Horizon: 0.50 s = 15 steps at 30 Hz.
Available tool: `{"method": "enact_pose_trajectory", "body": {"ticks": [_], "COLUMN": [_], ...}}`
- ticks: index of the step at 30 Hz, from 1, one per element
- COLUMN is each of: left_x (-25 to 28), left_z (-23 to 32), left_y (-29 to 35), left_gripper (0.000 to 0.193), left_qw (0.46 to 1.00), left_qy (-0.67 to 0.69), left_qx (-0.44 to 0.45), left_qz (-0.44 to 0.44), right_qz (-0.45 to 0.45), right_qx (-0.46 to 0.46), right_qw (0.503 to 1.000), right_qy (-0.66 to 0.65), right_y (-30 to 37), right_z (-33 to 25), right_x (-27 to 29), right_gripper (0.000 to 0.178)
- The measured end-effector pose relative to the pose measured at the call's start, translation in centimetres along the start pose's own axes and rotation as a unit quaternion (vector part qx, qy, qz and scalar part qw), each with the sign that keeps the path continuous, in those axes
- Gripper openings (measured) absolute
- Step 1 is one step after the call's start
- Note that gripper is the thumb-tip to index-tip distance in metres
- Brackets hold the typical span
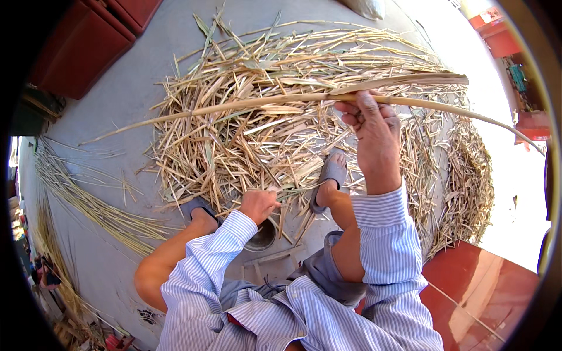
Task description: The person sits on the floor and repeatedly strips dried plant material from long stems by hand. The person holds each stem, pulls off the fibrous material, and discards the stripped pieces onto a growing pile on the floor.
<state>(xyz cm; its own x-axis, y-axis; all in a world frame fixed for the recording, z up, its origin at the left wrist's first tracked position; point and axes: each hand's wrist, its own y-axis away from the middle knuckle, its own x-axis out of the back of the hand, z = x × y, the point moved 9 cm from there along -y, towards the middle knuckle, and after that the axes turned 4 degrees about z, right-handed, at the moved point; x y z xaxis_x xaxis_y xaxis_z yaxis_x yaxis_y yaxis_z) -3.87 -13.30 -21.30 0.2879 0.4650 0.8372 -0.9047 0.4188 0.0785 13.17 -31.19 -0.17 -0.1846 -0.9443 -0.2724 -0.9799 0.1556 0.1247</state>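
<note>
The right hand (374, 126) grips a long reed stalk (246, 105) (running leftward), the left hand (257, 205) clutches thin strips (295, 190).

Your right hand (374, 126) grips a long, dry cane stalk (281, 100), pale straw-coloured, matt and fibrous, with a papery husk peeling along it. Under your left hand (257, 205) lies a heap of dry leaf strips (263, 134), brittle, papery and rough, spread on a smooth, dull grey concrete floor (123, 88). Your sleeves (380, 234) are thin striped woven cloth, your sandals (332, 172) look like matt grey rubber, and the red step (480, 281) shines glossy.
</note>
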Motion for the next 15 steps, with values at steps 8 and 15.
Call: {"method": "enact_pose_trajectory", "body": {"ticks": [8,15], "left_x": [29.2,26.2], "left_z": [11.5,5.1], "left_y": [-5.7,-8.8], "left_gripper": [0.043,0.02], "left_qw": [0.887,0.945], "left_qy": [-0.179,0.2], "left_qx": [-0.124,-0.019], "left_qz": [0.408,0.257], "right_qz": [-0.086,-0.115], "right_qx": [0.02,0.025], "right_qw": [0.996,0.993], "right_qy": [-0.012,-0.021], "right_y": [2.6,3.9], "right_z": [-1.2,-1.5], "right_x": [-2.9,-3.6], "right_gripper": [0.018,0.017]}}
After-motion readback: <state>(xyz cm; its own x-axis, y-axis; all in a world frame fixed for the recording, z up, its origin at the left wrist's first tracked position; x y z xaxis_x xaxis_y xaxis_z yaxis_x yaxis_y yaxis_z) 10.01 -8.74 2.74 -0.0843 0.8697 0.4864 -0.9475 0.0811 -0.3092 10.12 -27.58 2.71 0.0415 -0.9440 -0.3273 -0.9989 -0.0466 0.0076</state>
